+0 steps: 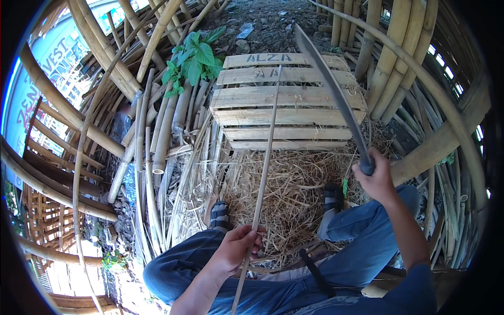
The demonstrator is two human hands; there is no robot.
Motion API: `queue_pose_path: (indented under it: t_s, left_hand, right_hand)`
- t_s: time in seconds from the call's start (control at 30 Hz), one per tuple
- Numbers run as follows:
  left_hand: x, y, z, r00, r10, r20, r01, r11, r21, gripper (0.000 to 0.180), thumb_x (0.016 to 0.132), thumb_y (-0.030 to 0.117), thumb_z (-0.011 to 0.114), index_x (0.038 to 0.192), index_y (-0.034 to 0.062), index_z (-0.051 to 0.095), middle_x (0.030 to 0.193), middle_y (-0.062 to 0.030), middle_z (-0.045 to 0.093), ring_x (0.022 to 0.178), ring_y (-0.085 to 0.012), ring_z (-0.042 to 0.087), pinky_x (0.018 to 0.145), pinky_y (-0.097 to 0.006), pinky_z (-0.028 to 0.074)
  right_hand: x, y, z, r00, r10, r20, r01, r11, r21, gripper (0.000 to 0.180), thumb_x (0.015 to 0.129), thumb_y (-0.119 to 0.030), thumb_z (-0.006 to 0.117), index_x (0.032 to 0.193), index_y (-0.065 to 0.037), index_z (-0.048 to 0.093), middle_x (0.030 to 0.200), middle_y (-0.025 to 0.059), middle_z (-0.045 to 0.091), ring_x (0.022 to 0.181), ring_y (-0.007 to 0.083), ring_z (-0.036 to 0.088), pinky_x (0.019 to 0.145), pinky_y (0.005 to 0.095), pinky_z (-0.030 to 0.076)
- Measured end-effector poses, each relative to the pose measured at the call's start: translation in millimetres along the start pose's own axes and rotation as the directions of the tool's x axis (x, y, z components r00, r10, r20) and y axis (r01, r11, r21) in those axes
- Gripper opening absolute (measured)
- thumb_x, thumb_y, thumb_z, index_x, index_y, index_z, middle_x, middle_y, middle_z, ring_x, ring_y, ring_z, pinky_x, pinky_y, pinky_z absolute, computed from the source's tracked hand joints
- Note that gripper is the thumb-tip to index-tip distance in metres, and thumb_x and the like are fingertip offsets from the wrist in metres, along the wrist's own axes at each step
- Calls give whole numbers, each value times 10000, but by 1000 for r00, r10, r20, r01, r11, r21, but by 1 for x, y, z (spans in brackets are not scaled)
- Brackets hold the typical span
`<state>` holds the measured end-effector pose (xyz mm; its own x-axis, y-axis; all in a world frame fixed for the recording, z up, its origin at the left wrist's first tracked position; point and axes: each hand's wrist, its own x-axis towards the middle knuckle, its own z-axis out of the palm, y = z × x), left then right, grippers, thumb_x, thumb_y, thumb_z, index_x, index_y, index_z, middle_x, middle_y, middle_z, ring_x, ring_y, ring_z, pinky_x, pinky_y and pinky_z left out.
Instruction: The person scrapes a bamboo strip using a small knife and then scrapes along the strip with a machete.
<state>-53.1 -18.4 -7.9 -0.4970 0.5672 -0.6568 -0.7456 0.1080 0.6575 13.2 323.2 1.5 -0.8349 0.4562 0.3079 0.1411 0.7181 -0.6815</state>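
My left hand (239,245) is closed around a long thin bamboo strip (269,139), which runs from my lap up and away over a wooden slatted crate (289,97). In my right hand (376,177) is a machete (336,86), gripped by its dark handle. Its long blade points up and away to the left, above the crate's right side. Blade and strip are apart. Between my feet lies a heap of pale shavings (283,197), with the crate just beyond it.
Bamboo poles (167,131) lie stacked at the left, beside a green leafy plant (193,60). Upright bamboo (399,58) and bundled strips (449,189) stand at the right. A bamboo frame (68,194) curves along the left edge. Stony ground (265,26) lies past the crate.
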Motion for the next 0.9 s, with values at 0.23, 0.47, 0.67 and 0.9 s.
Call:
queue_pose_path:
  t_s: [0.23,0.47,0.67,0.9]
  left_hand:
    - [7,6,6,1000,-9,-27,4,988,-156,215,965,191,394,1046,21,498,717,7,466,510,-49,331,425,-180,248]
    - [8,7,17,993,-102,-54,91,981,-171,242,978,233,363,978,42,512,676,15,452,477,-41,299,413,-182,231]
    - [6,0,28,998,-38,-49,31,990,-138,231,977,237,366,936,66,516,663,16,417,480,-39,286,405,-186,212]
    - [8,-13,27,977,77,-199,-74,997,22,163,940,116,435,922,17,564,701,30,457,612,-42,383,513,-202,308]
  right_hand:
    - [15,-49,72,888,-84,452,-20,975,221,340,869,-348,576,718,-43,583,552,-14,523,501,81,507,472,259,390]
    - [-40,-63,129,950,-139,281,79,973,217,410,941,-279,375,656,-45,554,455,116,473,392,286,506,410,405,388]
    - [-52,-80,127,903,-347,254,249,903,349,216,829,-100,486,630,-34,541,469,121,469,411,302,503,421,384,386]
    - [-53,-78,137,875,-413,252,308,877,369,163,782,-102,517,641,-28,556,520,121,520,437,294,526,432,379,413]
